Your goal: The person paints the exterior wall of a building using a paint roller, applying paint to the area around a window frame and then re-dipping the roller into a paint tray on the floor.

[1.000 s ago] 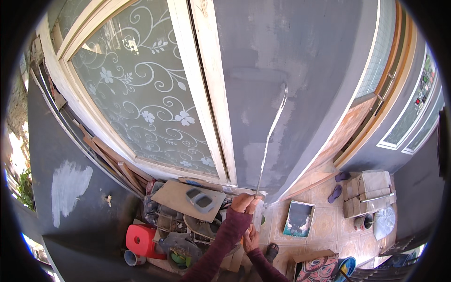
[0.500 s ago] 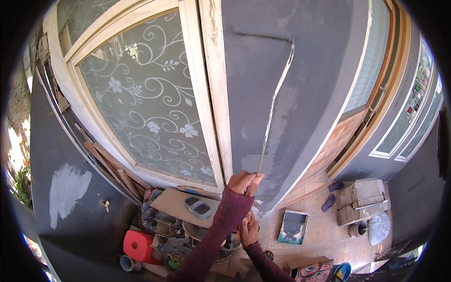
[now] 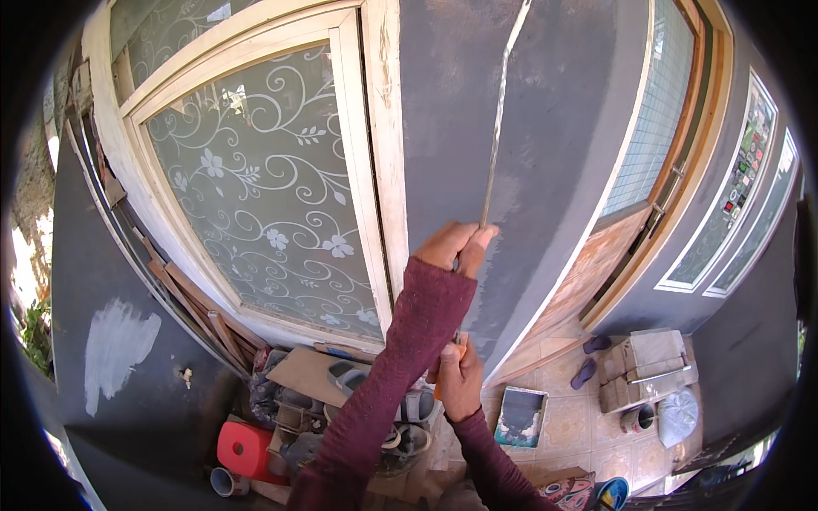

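Observation:
A long, thin whitish pole point(image 3: 498, 119) rises in front of the grey-painted wall point(image 3: 562, 102). Its upper end runs out of the picture, so the paint roller at its tip is out of sight. My left hand point(image 3: 453, 247) is wrapped round the pole at about the middle of the picture. Lower down, my right hand point(image 3: 458, 379) is closed round the pole's lower end, where a bit of orange handle shows. Both forearms have dark red sleeves, and the left one hides part of the pole between the hands.
Left of the wall is a pale wooden window frame point(image 3: 356, 128) with patterned glass. Below stand a red plastic stool point(image 3: 243, 447) and several shoes point(image 3: 416, 407). A paint tray point(image 3: 521, 417) lies on the tiles, near stacked blocks point(image 3: 643, 362), purple sandals point(image 3: 585, 373) and a plastic bag point(image 3: 678, 417).
Both hands have moved up, the left one farther, with the pole. The paint roller, seen against the wall before, has gone beyond the upper edge.

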A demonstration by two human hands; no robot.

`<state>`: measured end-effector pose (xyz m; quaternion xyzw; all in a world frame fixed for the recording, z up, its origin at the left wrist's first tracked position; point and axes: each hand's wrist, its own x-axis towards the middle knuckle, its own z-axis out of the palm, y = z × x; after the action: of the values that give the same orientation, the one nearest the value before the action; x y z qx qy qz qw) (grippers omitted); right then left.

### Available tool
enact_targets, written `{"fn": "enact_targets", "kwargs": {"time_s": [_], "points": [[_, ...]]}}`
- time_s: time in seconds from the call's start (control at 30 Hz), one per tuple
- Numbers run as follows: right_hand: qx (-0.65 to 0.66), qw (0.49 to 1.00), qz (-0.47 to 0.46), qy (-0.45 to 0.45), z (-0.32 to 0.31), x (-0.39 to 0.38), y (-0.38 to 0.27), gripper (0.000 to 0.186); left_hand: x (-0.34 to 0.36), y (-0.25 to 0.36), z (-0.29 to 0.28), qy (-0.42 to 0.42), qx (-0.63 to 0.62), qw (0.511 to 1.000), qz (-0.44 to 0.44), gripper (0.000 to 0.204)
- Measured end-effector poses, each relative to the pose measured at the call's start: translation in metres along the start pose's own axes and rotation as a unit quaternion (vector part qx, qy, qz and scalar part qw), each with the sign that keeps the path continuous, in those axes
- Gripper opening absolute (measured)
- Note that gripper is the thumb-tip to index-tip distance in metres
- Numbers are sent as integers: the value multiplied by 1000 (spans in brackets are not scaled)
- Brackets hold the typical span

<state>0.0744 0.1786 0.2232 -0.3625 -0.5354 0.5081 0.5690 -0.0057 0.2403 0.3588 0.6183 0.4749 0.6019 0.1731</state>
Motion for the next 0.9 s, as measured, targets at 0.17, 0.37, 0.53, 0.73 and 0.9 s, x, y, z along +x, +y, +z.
{"fn": "enact_targets", "kwargs": {"time_s": [0.17,0.37,0.53,0.73,0.9], "points": [[-23,1000,-3,-3,-10,3,3,29,-3,5,5,7,-9,1000,-18,25],[-10,998,65,-1,-36,-41,81,32,-74,-79,31,0,18,1000,23,19],[-18,993,115,22,-60,-89,150,39,-137,-117,44,-28,40,999,-11,13],[-33,985,166,20,-75,-137,205,40,-193,-145,51,-61,56,995,-61,16],[-42,980,192,20,-79,-170,243,39,-230,-176,53,-89,74,990,-82,15]]}}
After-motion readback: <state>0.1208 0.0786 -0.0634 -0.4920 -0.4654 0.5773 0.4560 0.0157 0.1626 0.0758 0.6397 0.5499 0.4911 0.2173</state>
